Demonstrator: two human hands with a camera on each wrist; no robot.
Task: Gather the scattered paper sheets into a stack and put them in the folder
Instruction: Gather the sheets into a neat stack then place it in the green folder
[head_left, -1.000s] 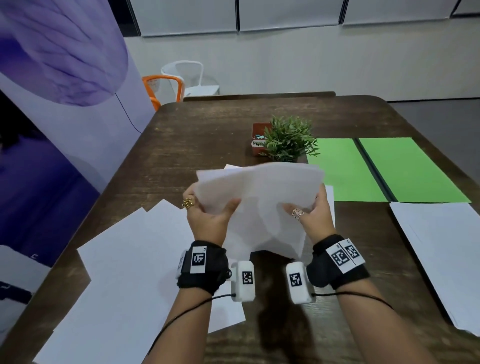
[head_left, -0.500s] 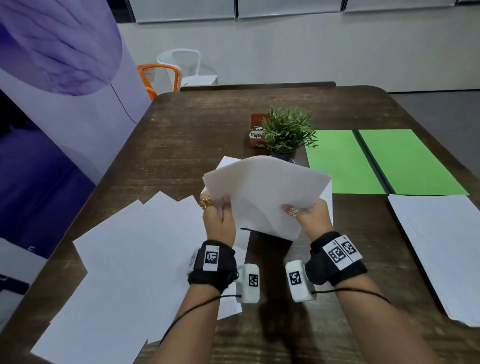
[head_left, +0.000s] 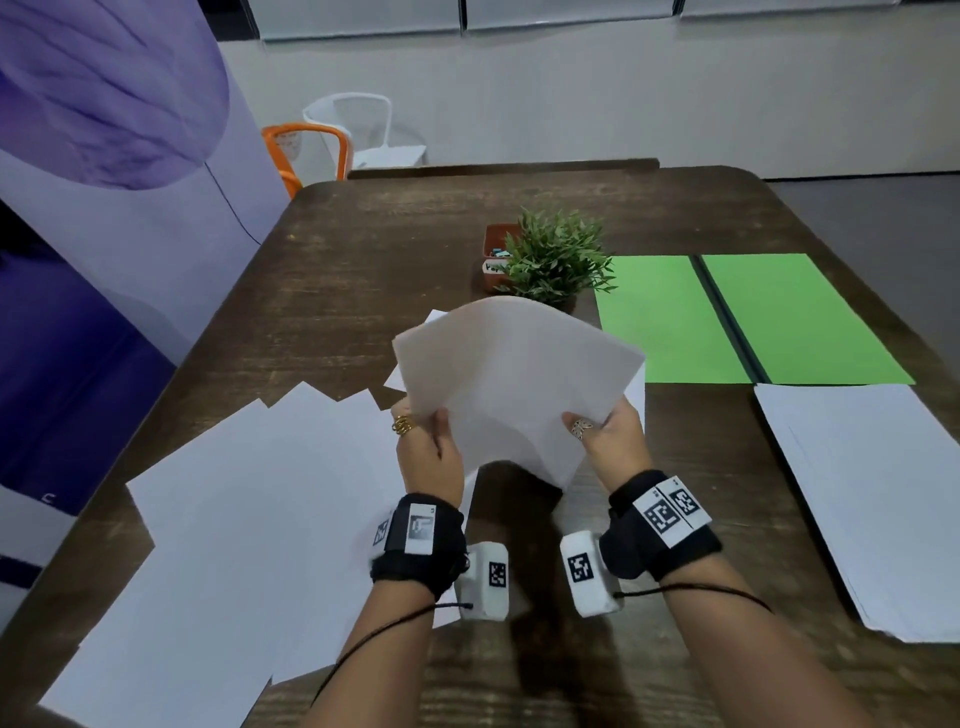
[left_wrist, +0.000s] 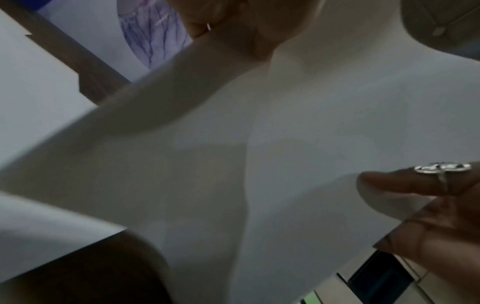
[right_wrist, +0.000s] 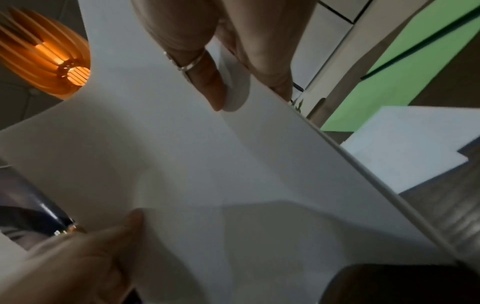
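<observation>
Both hands hold a thin bundle of white paper sheets (head_left: 514, 379) tilted up above the table's middle. My left hand (head_left: 428, 449) grips its lower left edge, thumb on the near face. My right hand (head_left: 605, 434) pinches the lower right edge. Both wrist views are filled by the curved sheets (left_wrist: 259, 164) (right_wrist: 207, 174). Several loose sheets (head_left: 234, 509) lie fanned out at the front left. Another sheet (head_left: 636, 400) lies under the held bundle. A neat white pile (head_left: 872, 493) lies at the right. The open green folder (head_left: 743, 317) lies flat beyond that pile.
A small potted plant (head_left: 556, 260) and a red box (head_left: 496, 254) stand at the table's middle, just behind the held sheets. A purple banner (head_left: 104, 208) runs along the left edge. Orange and white chairs (head_left: 337, 140) stand beyond the far end of the wooden table (head_left: 363, 270).
The held bundle has turned and tilted, its right side now dropping lower. My left hand has shifted right along the lower edge. The view has dipped slightly.
</observation>
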